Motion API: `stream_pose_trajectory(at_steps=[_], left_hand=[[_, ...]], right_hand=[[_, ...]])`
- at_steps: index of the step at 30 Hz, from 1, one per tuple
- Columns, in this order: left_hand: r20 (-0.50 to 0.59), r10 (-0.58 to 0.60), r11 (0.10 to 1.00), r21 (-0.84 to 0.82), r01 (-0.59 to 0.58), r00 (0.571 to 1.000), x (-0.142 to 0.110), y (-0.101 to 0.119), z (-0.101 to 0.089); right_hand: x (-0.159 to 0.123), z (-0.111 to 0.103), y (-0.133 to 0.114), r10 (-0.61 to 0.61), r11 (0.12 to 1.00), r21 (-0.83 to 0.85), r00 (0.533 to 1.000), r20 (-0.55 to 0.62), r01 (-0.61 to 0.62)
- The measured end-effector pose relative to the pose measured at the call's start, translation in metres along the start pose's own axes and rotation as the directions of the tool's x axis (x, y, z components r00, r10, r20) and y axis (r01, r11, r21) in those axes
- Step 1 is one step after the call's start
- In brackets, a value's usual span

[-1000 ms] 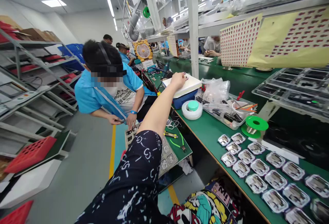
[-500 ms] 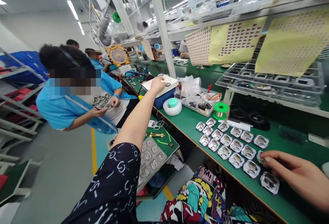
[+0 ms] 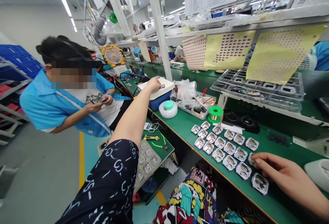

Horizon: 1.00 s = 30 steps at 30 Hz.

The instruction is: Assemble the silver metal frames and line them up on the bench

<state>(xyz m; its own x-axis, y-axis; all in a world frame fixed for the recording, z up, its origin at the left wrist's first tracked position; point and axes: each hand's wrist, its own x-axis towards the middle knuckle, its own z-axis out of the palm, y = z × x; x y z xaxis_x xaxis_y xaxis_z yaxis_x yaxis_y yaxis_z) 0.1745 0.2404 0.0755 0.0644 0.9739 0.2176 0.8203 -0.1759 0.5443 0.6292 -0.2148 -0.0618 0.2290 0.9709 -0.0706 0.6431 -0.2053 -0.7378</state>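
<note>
My right hand (image 3: 282,172) pinches a small squarish silver-framed part (image 3: 251,159) between thumb and fingers, at the right end of rows of similar parts (image 3: 229,148) on the green bench. One such part (image 3: 260,184) lies just in front of that hand. My left hand (image 3: 153,85) reaches far out over a blue box with a pale flat top (image 3: 166,88). Its fingers are bent together at the pale surface, beside a small part (image 3: 161,86) lying there. What they grip is too small to make out.
A roll of clear tape (image 3: 168,109), a clear tray of odds and ends (image 3: 196,106) and a green solder spool (image 3: 215,114) stand behind the parts. A lower table at left bears a moulded tray (image 3: 147,162) and cutters (image 3: 163,143). A seated co-worker (image 3: 69,107) is at left.
The view has turned slightly, so most things sit further left. Both hands keep nearly the same places over the box and at the end of the rows.
</note>
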Motion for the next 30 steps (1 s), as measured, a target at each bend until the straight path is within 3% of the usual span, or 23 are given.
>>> stream_pose_trajectory(at_steps=[6, 9, 11, 14, 16, 18, 20, 24, 26, 30], left_hand=[[-0.115, 0.106, 0.988, -0.102, -0.118, 0.988, -0.031, 0.0, -0.001], [-0.093, 0.128, 0.92, -0.36, -0.153, 0.987, -0.068, 0.006, 0.001], [-0.074, 0.135, 0.804, -0.574, -0.153, 0.988, -0.097, 0.01, 0.004], [0.028, 0.137, 0.673, -0.736, -0.072, 0.99, -0.139, 0.014, 0.014], [0.171, 0.131, 0.655, -0.755, 0.044, 0.977, -0.162, 0.014, 0.025], [0.332, 0.158, 0.709, -0.694, 0.127, 0.93, -0.181, 0.013, 0.04], [0.479, 0.208, 0.814, -0.568, 0.121, 0.853, -0.196, 0.014, 0.055], [0.683, 0.271, 0.953, -0.292, -0.086, 0.679, -0.218, 0.028, 0.075], [0.702, 0.339, 0.938, -0.2, -0.284, 0.626, -0.227, 0.041, 0.08], [0.668, 0.496, 0.765, -0.035, -0.643, 0.554, -0.243, 0.062, 0.086]], right_hand=[[0.001, 0.001, -0.002, -0.01, 1.0, -0.027, 1.0, -0.004, 0.009], [0.002, 0.003, 0.005, -0.021, 1.0, -0.007, 1.0, 0.003, 0.021], [0.002, 0.005, 0.007, -0.019, 1.0, 0.0, 1.0, 0.011, 0.019], [0.0, 0.005, 0.001, -0.007, 1.0, 0.001, 1.0, 0.02, 0.007], [-0.003, 0.005, -0.006, -0.005, 1.0, -0.002, 1.0, 0.023, 0.005], [-0.006, 0.004, -0.014, 0.002, 1.0, 0.009, 0.999, 0.032, -0.002], [-0.009, 0.002, -0.018, 0.02, 0.998, 0.051, 0.999, 0.047, -0.022], [-0.01, 0.0, -0.018, 0.044, 0.988, 0.147, 0.998, 0.046, -0.05], [-0.009, 0.0, -0.018, 0.045, 0.982, 0.179, 0.998, 0.038, -0.051], [-0.007, 0.001, -0.018, 0.034, 0.974, 0.223, 0.998, 0.045, -0.044]])
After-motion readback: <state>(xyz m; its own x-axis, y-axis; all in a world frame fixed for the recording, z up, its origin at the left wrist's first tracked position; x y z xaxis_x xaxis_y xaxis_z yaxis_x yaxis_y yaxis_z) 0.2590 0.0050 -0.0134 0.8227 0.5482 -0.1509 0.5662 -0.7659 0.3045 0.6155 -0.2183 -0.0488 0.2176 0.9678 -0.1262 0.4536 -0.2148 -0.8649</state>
